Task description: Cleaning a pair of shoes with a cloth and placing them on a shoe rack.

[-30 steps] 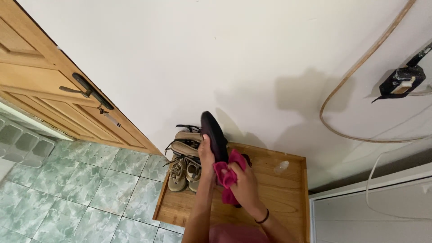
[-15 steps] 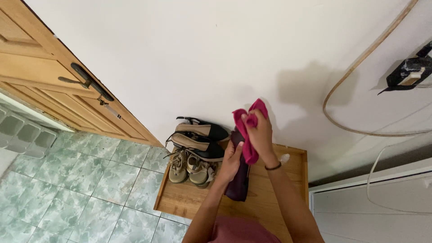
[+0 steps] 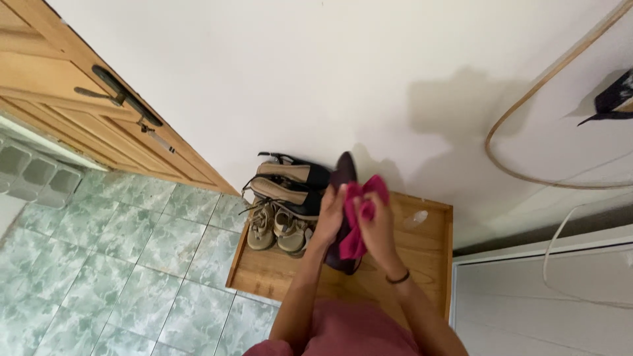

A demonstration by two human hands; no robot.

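Observation:
My left hand (image 3: 330, 214) grips a dark, maroon-black shoe (image 3: 343, 177) held upright above a wooden tray (image 3: 422, 247). My right hand (image 3: 377, 225) clutches a crumpled pink cloth (image 3: 359, 211) and presses it against the shoe's side. Only the toe and the lower end of the shoe show past my hands. A black band sits on my right wrist.
On the tray's left part stand a pair of black-and-tan heeled sandals (image 3: 293, 188) and small olive sandals (image 3: 277, 231). A clear plastic bottle (image 3: 415, 219) lies at the tray's back right. A wooden door (image 3: 79, 99) is at left, green tiles (image 3: 112, 277) below, a white cabinet (image 3: 541, 296) at right.
My right hand with the pink cloth has come down from above the shoe's tip onto its middle. The shoe's toe now shows above my hands.

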